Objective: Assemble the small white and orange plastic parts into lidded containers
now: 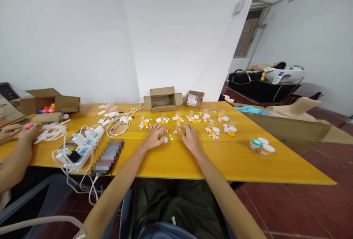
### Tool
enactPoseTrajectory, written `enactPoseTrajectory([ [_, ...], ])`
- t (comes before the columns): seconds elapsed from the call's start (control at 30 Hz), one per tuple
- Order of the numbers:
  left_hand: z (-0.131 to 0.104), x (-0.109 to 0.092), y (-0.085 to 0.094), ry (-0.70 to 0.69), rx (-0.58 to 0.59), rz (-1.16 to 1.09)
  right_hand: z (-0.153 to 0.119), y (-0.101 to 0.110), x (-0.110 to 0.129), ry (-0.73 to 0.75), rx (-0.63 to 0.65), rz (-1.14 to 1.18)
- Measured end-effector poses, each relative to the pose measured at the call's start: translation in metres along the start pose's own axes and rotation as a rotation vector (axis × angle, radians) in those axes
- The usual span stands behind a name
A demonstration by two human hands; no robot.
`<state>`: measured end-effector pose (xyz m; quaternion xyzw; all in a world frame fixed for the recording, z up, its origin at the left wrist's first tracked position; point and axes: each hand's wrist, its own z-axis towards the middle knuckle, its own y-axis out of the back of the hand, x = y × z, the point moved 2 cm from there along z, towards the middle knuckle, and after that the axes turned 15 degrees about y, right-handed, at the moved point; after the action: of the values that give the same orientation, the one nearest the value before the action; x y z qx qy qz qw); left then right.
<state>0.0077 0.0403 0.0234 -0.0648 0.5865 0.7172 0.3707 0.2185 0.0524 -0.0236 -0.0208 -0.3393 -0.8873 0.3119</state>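
Observation:
My left hand (154,138) lies low over the table, fingers apart, beside small white cut-out pieces (163,133) and a round white lid (166,139). Opposite it, my right hand (191,136) rests with fingers spread next to an orange ring (181,131), which it partly hides. A few tiny white bits (171,138) lie between the hands. Beyond them are several small groups, each with a clear cup, an orange ring and white pieces; one orange ring (212,132) sits to the right of my right hand. Neither hand visibly lifts anything.
At the right stand lidded jars (266,149). An open cardboard box (163,101) and a smaller box (194,99) are against the wall. To the left lie a phone (107,157), a power strip (82,150) and tangled white cables (121,123). Another person's hand (29,131) holds something pink.

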Motion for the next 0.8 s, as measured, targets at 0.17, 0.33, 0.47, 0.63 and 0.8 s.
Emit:
enactPoseTrajectory([
  [0.17,0.000,0.000,0.001,-0.011,-0.058,0.016,0.000,-0.005,-0.003,0.008,0.103,0.039],
  [0.33,-0.001,-0.001,0.002,-0.027,-0.088,0.020,0.002,-0.003,0.001,0.028,0.200,0.039],
  [0.47,0.000,0.000,0.002,-0.044,-0.121,0.007,0.003,0.001,0.008,0.018,0.274,0.005],
  [0.63,0.000,0.001,0.002,-0.046,-0.141,0.016,0.002,0.005,0.016,0.050,0.316,-0.016],
  [0.8,0.001,0.002,0.001,-0.064,-0.148,0.016,0.004,0.011,0.023,0.161,0.216,-0.046],
])
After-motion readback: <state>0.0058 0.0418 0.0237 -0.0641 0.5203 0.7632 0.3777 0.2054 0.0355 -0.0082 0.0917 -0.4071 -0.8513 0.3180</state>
